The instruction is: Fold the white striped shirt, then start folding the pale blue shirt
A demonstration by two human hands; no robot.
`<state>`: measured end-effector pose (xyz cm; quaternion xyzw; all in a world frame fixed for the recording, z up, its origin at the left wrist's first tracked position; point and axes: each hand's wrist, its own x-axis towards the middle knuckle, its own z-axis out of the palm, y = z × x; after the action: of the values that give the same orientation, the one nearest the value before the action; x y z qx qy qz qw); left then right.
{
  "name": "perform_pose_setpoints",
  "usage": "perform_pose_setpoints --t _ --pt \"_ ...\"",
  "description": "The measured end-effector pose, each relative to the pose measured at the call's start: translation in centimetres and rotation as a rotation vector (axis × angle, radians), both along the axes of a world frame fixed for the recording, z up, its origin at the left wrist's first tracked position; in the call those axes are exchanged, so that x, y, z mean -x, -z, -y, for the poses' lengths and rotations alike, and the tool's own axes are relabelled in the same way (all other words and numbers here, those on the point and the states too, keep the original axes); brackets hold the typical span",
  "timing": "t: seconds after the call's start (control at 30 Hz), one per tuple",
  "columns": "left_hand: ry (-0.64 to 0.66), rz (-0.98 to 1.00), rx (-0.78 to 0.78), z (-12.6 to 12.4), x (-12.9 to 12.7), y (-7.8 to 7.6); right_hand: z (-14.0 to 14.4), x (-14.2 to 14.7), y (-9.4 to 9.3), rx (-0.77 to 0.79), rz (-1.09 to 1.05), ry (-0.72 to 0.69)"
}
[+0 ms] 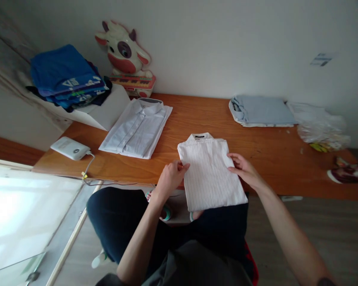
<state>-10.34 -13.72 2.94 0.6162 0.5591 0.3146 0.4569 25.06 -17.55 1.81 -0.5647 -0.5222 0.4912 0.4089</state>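
A folded white shirt (212, 174) with fine stripes lies collar away from me, its lower part past the table's front edge above my lap. A dark label shows inside its collar. At the shirt's left edge, my left hand (170, 178) pinches the cloth, thumb on top and the other fingers curled. My right hand (247, 171) touches the right edge with its fingertips, thumb and fingers apart. Left of it lies a folded pale shirt (137, 129), buttons up, on the wooden table (197, 113).
A stack of blue clothes (70, 79) rests on a white box (113, 105) beside a cow-shaped toy keyboard (125, 59). A white power bank (70, 147) with a cable lies front left. Folded light-blue clothing (264, 110), a clear plastic bag (322, 123) and a dark red shoe (350, 173) are right.
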Motion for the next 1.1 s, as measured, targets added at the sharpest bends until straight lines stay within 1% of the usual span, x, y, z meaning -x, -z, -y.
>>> perform_pose_setpoints --t 0.1,0.2,0.27,0.33,0.4,0.5,0.63,0.7,0.77,0.83,0.9,0.97,1.0,1.07,1.1 --pt "-0.014 0.002 -0.003 -3.7 -0.6 0.9 -1.6 0.0 0.4 -0.01 -0.08 0.019" --pt "-0.059 0.082 -0.017 -6.5 -0.9 2.3 -3.3 0.2 1.0 -0.027 -0.12 0.084" --pt "-0.093 0.176 -0.028 -7.7 -1.1 3.1 -4.4 0.3 1.5 -0.053 -0.109 0.116" --pt "-0.125 0.268 -0.019 -8.4 -1.3 3.8 -5.3 0.4 1.9 -0.074 -0.082 0.132" --pt "-0.165 0.288 -0.022 -8.8 -1.4 4.1 -6.0 0.3 2.1 -0.076 -0.039 0.128" --pt "-0.188 0.14 -0.093 -9.3 -1.6 3.9 -7.3 0.2 2.2 -0.089 0.046 0.132" --pt "-0.183 -0.085 -0.212 -10.7 -2.1 3.5 -9.7 0.0 3.2 -0.19 0.111 0.184" --pt "-0.182 -0.143 -0.254 -11.5 -2.3 3.3 -10.7 -0.1 3.9 -0.212 0.106 0.197" --pt "-0.162 -0.163 -0.295 -11.9 -2.4 3.0 -11.1 -0.2 4.2 -0.224 0.131 0.195" --pt "-0.139 -0.178 -0.379 -11.4 -2.7 2.2 -10.7 0.0 3.7 -0.258 0.256 0.181" --pt "-0.121 -0.238 -0.506 -9.8 -3.3 1.0 -9.5 0.5 2.4 -0.336 0.475 0.169" --pt "-0.077 -0.347 -0.607 -7.1 -4.5 -0.2 -7.6 1.8 0.7 -0.425 0.709 0.122" --pt "-0.031 -0.405 -0.628 -5.6 -5.3 -0.6 -6.7 2.6 0.0 -0.449 0.809 0.075" --pt "0.09 -0.507 -0.624 -2.8 -7.0 -0.9 -5.1 4.4 -0.8 -0.438 0.952 -0.046" --pt "0.142 -0.554 -0.611 -1.6 -7.8 -0.8 -4.5 5.2 -0.8 -0.417 0.998 -0.099"
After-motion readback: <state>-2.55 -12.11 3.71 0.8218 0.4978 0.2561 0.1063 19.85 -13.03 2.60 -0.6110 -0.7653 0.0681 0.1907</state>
